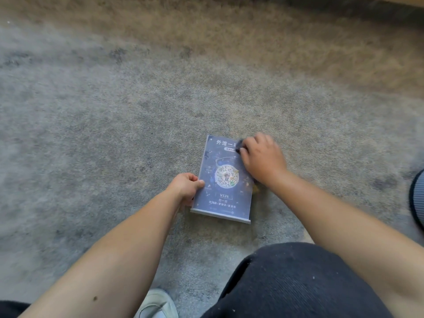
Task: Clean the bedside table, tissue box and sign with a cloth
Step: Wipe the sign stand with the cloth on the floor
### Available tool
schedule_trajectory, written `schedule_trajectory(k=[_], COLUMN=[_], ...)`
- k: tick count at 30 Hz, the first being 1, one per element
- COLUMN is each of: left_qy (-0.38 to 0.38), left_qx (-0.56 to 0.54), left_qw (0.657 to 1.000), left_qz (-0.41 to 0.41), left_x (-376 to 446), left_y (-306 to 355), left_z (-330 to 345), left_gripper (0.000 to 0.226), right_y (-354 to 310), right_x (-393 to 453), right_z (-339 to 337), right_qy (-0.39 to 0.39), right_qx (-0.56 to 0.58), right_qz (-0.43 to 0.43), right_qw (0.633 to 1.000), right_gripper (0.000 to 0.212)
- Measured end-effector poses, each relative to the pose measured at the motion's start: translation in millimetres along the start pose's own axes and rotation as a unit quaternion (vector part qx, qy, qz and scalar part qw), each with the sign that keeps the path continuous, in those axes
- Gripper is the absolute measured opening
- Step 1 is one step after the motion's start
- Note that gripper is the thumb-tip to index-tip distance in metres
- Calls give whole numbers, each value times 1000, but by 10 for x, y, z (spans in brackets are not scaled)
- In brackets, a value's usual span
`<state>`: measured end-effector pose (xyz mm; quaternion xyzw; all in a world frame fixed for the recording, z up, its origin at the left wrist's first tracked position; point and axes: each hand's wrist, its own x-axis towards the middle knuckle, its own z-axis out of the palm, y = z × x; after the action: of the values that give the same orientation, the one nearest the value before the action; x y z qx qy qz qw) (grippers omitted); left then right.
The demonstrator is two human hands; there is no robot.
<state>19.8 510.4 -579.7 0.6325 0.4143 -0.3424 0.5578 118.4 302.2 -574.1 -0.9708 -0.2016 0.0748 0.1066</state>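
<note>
The sign [223, 198], a dark blue acrylic stand with a round code in its middle and a grey base at the near end, lies face up on the carpet. My left hand [187, 187] grips its left edge, thumb on top. My right hand [261, 157] grips a dark cloth [239, 145] and presses it on the sign's upper right corner. Most of the cloth is hidden under the fingers. The bedside table and the tissue box are not in view.
Grey carpet [114, 111] fills the view, with a brownish patch at the far right. My dark-trousered knee [298, 283] and a light shoe [158, 304] are at the bottom. A dark ribbed object [417, 198] sits at the right edge.
</note>
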Motion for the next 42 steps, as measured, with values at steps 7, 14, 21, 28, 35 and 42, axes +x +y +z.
schedule_trajectory(k=[7,14,21,28,35,42], left_qy=[-2,-12,0,-4,-14,-17], left_qx=[-7,1,-4,3,-4,-17], left_qw=[1000,1000,1000,1000,1000,1000], left_qz=[13,8,13,13,0,5], left_x=[36,22,25,36,13,-9], left_y=[-32,-5,-19,-16,18,25], left_z=[20,-23,-6,-11,-19,0], left_gripper=[14,11,17,15,12,17], right_y=[-692,166,-155,-463,350,-569], right_x=[145,-238,215,402,-86,-159], right_z=[326,137,-45,291,89,197], right_qy=[-95,-123,-10,-80,-83,-32], right_qx=[-81,-81,-3,-89,-70,-2], right_qz=[-144,-27,-30,-87,51,-110], right_qw=[982,989,999,989,993,993], right_gripper=[22,22,28,22,26,21])
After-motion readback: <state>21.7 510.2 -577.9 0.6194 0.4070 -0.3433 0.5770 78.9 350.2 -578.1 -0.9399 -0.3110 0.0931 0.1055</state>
